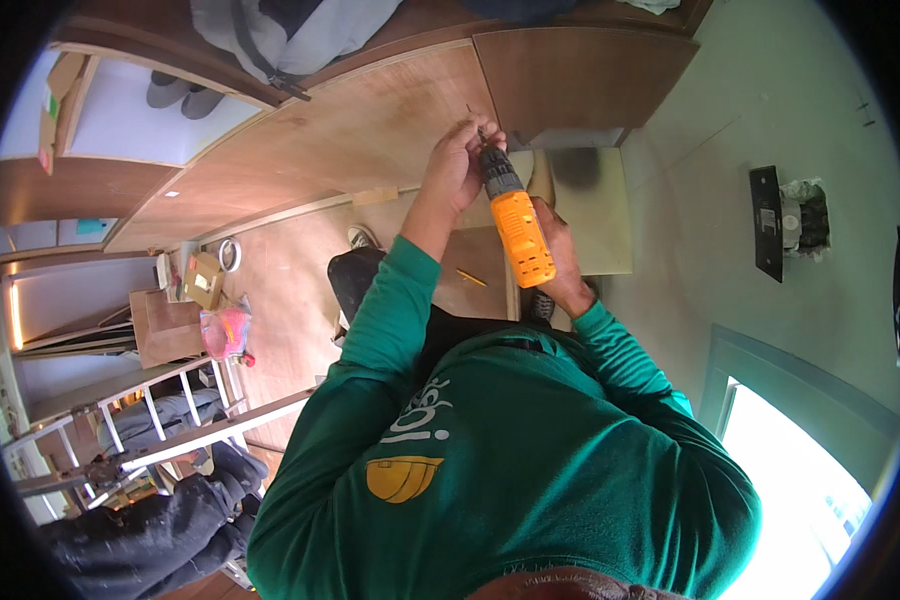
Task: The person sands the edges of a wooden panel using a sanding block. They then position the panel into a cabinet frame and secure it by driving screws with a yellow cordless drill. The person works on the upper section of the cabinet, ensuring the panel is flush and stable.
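An orange and black cordless drill (522, 238) points up and away from me. Its grip is held in my right hand (562, 262), whose fingers are partly hidden behind the drill body. Just ahead of the black chuck, my left hand (458, 160) is closed, fingertips pinched around the thin drill bit (482, 134). A fine dark tip pokes out past those fingers, too small to tell whether it is the bit's end or a screw. Behind the hands stands a brown wooden cabinet panel (390, 110), with the tip close in front of it.
A pencil (472, 278) lies on a brown board below. At left are a tape roll (230, 255), a cardboard box (203, 280), a pink bag (227, 330) and a ladder (160, 415) beside another person's dark trousers (150, 530). A black socket plate (766, 224) hangs from the right wall.
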`<state>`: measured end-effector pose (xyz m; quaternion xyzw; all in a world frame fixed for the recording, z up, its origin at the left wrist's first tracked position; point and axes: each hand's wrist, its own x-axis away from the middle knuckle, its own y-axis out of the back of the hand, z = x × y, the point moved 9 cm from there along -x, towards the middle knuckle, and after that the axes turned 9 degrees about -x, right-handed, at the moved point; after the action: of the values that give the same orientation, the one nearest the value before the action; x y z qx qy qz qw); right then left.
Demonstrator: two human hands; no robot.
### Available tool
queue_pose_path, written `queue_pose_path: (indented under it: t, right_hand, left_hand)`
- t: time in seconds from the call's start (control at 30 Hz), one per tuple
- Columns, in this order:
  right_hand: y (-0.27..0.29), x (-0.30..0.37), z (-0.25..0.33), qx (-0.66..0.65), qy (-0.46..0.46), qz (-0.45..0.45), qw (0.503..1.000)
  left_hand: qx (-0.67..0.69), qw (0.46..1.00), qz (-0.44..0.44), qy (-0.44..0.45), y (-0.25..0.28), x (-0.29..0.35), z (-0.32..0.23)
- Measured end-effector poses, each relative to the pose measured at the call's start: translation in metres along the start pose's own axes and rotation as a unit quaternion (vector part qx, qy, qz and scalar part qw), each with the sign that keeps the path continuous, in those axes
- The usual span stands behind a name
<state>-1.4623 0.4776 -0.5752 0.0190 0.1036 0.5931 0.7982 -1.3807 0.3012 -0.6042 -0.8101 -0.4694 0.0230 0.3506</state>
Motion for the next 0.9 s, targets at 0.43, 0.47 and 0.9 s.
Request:
queue_pose_path:
  t: [0.43, 0.47, 0.9]
  right_hand:
    - [-0.042, -0.017, -0.063, 0.025, -0.051, -0.03, 0.998]
    - [-0.04, -0.016, -0.067, 0.027, -0.06, -0.033, 0.997]
    - [-0.047, -0.026, -0.06, -0.001, -0.033, -0.087, 0.996]
  left_hand:
    - [-0.417, 0.906, -0.07, 0.001, 0.09, -0.074, 0.011]
    - [-0.44, 0.897, -0.051, -0.012, 0.081, -0.079, 0.011]
    - [-0.565, 0.821, -0.012, -0.084, 0.05, -0.066, -0.036]
